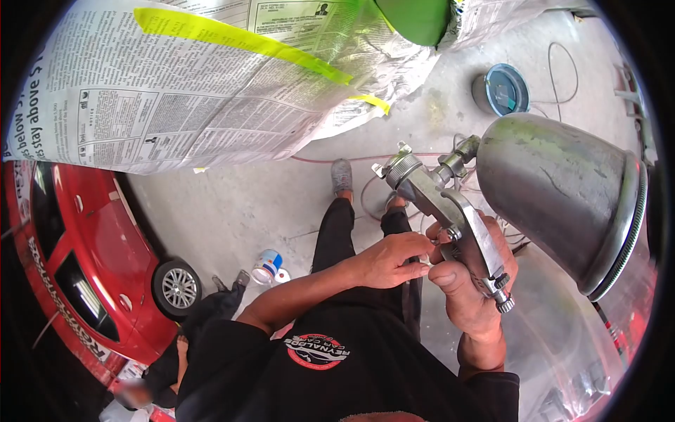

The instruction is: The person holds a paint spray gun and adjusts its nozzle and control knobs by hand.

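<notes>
Near the newspaper (pixel 211 91) already taped in place, the right hand (pixel 478 302) grips the spray gun (pixel 437 202), the left hand (pixel 397 260) pinched beside it, contents unclear; preparation seems unfinished.

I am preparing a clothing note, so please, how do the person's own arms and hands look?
The left hand and right hand are bare, with no gloves visible. The short sleeves are black, like the shirt. The forearms are uncovered; I see no watch.
</notes>
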A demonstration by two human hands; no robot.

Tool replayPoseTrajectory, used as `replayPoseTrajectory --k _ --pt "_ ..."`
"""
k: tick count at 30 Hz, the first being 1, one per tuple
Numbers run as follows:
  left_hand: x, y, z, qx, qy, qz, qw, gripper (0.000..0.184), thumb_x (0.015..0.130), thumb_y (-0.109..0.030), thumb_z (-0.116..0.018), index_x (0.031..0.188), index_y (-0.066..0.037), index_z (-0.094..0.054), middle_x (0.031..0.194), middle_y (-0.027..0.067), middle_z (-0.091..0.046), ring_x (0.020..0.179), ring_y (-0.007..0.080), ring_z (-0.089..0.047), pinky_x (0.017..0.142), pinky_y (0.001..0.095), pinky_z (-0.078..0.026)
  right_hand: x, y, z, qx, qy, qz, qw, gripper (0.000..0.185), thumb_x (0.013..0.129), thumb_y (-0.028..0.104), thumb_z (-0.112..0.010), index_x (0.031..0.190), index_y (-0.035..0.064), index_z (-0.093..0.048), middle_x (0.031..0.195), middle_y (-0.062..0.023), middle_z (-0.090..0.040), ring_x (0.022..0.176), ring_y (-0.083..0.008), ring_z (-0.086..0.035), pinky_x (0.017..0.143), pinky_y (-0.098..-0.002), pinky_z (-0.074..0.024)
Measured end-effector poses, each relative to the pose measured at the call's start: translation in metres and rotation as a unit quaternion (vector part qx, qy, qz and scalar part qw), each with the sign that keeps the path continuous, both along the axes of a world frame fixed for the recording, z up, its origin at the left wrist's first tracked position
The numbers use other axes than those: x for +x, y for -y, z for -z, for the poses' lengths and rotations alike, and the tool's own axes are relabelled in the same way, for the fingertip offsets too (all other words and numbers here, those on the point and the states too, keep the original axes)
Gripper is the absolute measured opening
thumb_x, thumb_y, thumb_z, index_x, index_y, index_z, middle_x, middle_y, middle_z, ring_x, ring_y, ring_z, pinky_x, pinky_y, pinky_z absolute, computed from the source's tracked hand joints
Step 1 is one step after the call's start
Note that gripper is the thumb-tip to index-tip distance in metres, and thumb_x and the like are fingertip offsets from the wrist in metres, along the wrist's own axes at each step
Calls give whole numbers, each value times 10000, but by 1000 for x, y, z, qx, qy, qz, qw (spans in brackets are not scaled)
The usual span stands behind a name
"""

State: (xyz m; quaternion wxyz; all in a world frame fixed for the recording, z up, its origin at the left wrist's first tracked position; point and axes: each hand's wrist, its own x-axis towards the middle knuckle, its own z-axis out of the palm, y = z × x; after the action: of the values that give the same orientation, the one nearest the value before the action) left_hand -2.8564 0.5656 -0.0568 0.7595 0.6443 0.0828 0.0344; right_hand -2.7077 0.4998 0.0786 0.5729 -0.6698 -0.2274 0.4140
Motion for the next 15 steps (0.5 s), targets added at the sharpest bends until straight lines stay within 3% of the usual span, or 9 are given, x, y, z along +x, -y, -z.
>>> replayPoseTrajectory --k 4,10,15 --pt "-1 1 4 -17 -23 22 999 336 891 -103 -721 1189 5 -611 1093 166 -663 1002 334 -661 877 425 -526 -3 1 -1 -2 -7 29 1000 516 795 221 -890 1136 -64 -627 984 -143 -715 857 -188 -660 805 -335 -531" --pt "-2 -1 2 -7 -36 48 998 418 888 -79 -710 1289 -13 -610 1107 141 -680 1001 305 -666 890 418 -529 -4 12 12 -16 84 59 995 517 812 285 -878 1109 -54 -625 930 -100 -657 776 -165 -600 715 -304 -496" --pt "-1 1 2 7 -33 42 999 376 881 -86 -714 1242 -18 -632 1060 133 -679 974 313 -662 864 416 -525 -2 16 5 -11 -1 50 999 523 801 278 -890 1124 -45 -634 937 -92 -676 783 -155 -612 747 -306 -507"
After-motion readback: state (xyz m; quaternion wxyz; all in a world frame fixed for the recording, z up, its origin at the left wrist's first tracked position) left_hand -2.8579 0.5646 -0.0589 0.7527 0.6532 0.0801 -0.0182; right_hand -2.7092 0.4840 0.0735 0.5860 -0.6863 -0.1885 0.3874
